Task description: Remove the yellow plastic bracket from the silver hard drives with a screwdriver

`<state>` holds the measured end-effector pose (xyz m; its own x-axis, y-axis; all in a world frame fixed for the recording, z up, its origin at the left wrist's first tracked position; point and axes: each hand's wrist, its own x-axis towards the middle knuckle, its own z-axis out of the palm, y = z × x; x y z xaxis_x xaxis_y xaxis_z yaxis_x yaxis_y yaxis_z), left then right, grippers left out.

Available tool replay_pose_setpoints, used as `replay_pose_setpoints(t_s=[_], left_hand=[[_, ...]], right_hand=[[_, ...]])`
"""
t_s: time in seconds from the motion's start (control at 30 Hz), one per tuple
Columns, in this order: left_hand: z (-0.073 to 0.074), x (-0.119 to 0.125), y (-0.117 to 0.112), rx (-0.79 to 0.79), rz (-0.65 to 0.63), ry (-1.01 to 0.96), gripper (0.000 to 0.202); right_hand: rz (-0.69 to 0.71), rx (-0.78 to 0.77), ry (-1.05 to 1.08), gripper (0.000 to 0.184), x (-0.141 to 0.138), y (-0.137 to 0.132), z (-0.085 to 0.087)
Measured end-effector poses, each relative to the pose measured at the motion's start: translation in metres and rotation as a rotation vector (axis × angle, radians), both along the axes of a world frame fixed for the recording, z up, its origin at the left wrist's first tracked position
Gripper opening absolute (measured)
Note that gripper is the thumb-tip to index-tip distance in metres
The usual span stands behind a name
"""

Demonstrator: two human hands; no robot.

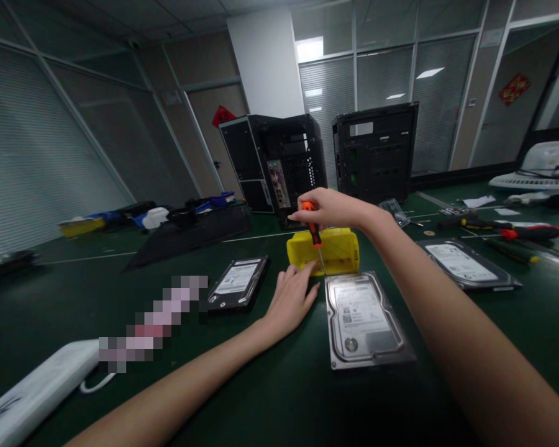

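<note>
My right hand point(328, 208) is closed round the top of an orange-handled screwdriver point(313, 233), held upright with its thin shaft pointing down at the far left corner of a hard drive point(366, 318) lying label up on the dark green table. My left hand point(292, 297) rests flat on the table just left of that drive, fingers stretched toward the shaft and the small yellow box point(340, 248) behind it. It holds nothing.
A second hard drive point(238, 282) lies to the left and a third point(468, 264) to the right. Two black computer cases point(279, 162) point(375, 152) stand at the back. Screwdrivers point(517, 231) lie at right, a white device point(37, 391) near left, clutter far left.
</note>
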<state>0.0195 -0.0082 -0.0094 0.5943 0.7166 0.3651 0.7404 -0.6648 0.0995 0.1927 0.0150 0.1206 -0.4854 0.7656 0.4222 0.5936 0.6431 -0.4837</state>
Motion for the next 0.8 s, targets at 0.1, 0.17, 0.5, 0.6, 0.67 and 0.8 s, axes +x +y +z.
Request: replay_pose_setpoints(t_s=[0.1, 0.17, 0.5, 0.6, 0.67, 0.8], left_hand=[[0.0009, -0.0003, -0.0003, -0.021, -0.007, -0.013, 0.039], [0.0012, -0.0003, -0.0003, -0.026, -0.012, -0.017, 0.038], [0.0016, 0.0009, -0.0011, -0.032, -0.01, -0.018, 0.035], [0.0015, 0.0011, -0.0015, -0.015, -0.002, 0.003, 0.036], [0.0011, 0.0012, -0.0015, -0.006, 0.01, 0.015, 0.036], [0.0003, 0.0013, -0.001, 0.0, 0.019, 0.018, 0.036]], right_hand=[[0.003, -0.006, 0.006, 0.025, 0.0002, 0.0001, -0.0002], [0.01, -0.002, 0.004, 0.025, 0.0002, 0.0, -0.0003], [0.016, 0.014, -0.01, 0.023, -0.001, 0.0005, 0.0], [0.041, 0.023, -0.018, 0.025, -0.0015, 0.0008, 0.0], [0.05, 0.024, -0.02, 0.027, -0.0018, 0.0007, -0.0002], [0.046, 0.016, -0.022, 0.029, -0.002, 0.0004, -0.0007]])
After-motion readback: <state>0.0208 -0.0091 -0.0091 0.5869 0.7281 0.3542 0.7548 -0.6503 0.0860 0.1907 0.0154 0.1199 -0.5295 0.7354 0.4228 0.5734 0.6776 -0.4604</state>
